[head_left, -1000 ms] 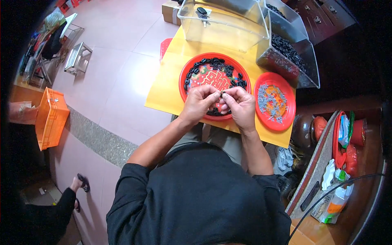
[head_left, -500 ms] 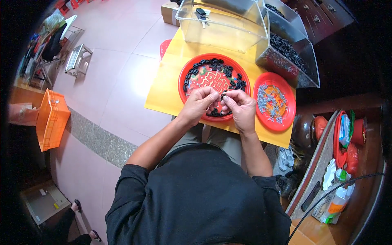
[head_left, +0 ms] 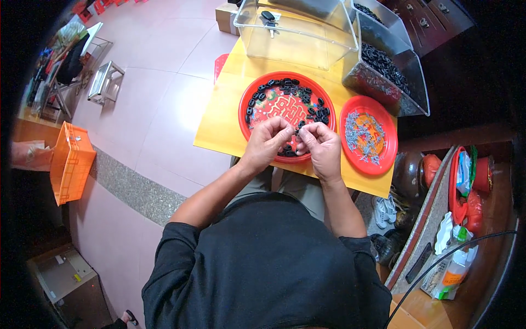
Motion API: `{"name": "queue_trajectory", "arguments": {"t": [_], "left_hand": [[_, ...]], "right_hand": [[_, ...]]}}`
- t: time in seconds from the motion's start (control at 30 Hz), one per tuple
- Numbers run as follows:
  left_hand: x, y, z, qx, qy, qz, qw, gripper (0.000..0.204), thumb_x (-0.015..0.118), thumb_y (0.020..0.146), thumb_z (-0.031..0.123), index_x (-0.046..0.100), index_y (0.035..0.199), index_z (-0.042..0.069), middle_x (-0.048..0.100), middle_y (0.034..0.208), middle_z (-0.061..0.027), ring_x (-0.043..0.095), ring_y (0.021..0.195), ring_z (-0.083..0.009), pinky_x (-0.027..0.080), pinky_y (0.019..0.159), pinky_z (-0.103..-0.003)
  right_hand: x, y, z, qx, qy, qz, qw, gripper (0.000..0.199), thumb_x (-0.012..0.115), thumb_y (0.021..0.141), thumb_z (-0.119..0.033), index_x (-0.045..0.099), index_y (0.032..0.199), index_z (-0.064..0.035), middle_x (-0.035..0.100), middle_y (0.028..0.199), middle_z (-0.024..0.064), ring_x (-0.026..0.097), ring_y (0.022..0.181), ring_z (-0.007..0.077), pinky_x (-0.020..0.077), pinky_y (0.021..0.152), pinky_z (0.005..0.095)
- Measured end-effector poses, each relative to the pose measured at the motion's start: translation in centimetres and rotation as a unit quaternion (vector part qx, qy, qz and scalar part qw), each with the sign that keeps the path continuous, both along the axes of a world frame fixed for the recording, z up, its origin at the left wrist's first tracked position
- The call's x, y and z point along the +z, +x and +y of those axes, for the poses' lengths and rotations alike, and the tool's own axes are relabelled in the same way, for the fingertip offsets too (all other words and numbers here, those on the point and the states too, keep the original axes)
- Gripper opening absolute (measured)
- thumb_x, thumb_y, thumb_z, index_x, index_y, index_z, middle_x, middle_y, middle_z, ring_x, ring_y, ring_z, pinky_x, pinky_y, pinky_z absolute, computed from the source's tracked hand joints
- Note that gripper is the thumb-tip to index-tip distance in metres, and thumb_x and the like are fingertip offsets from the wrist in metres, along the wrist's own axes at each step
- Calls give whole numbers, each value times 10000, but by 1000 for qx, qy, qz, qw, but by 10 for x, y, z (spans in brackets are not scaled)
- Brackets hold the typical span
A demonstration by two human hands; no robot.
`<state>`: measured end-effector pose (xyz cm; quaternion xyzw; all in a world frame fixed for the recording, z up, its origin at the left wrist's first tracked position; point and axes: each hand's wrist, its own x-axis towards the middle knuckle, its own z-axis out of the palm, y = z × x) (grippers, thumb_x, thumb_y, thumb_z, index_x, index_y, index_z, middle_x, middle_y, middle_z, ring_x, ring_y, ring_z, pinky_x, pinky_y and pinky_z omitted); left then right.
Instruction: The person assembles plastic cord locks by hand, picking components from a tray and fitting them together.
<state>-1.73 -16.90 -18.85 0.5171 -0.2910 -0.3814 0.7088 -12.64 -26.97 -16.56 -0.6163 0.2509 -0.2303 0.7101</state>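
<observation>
Right between the fingertips, a small black ring point(head_left: 298, 133) is pinched by both the left hand point(head_left: 267, 143) and the right hand point(head_left: 320, 148), fingers closed on it, above the near rim of the large red plate point(head_left: 253, 94). More black rings lie scattered across that plate, which sits mid-tabletop on the yellow table point(head_left: 219, 123). A smaller red plate point(head_left: 387, 127) of tiny metal bits lies toward the right edge, clear bins point(head_left: 296, 41) at the far edge. A slipped pinch could likely drop the ring off the near edge.
</observation>
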Motion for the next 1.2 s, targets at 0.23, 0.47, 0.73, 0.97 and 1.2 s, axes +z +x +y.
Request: {"name": "queue_trajectory", "arguments": {"t": [0.23, 0.47, 0.73, 0.97, 1.2], "left_hand": [[-11, -5, 2, 0, 16, -9, 1000, 137, 544, 891, 152, 559, 811, 42, 531, 674, 35, 461, 582, -31, 373, 520, -182], [-10, 6, -7, 24, 69, -110, 991, 115, 569, 852, 119, 573, 804, 15, 551, 639, -44, 507, 551, -119, 415, 508, -260], [-17, 82, -34, 169, 260, -656, 688, 123, 594, 744, 152, 562, 798, 47, 533, 856, -135, 564, 819, -318, 489, 653, -411], [-23, 80, -42, 167, 271, -692, 648, 80, 587, 700, 105, 575, 725, 29, 541, 837, -144, 570, 819, -291, 501, 656, -366], [-22, 76, -33, 126, 223, -688, 679, 115, 604, 693, 95, 576, 789, 38, 549, 806, -142, 566, 819, -303, 479, 688, -391]], "right_hand": [[-11, 2, 7, -1, -67, 12, 998, 82, 553, 866, -70, 549, 803, -17, 568, 676, 13, 520, 543, 47, 453, 474, 181], [-21, -2, 0, -59, 18, -30, 998, 56, 553, 864, -57, 556, 837, -8, 565, 686, 38, 525, 532, 69, 483, 478, 209], [-14, -16, -17, -109, 5, -47, 993, 76, 565, 860, -72, 556, 814, -13, 562, 678, 38, 519, 530, 64, 472, 467, 202], [-18, -23, -17, -108, -12, -48, 993, 57, 552, 860, -50, 562, 825, -7, 568, 687, 56, 524, 541, 77, 483, 481, 210], [-16, -21, -17, -121, -11, -56, 991, 69, 567, 856, -64, 557, 814, -12, 563, 671, 34, 519, 528, 60, 470, 468, 197]]}}
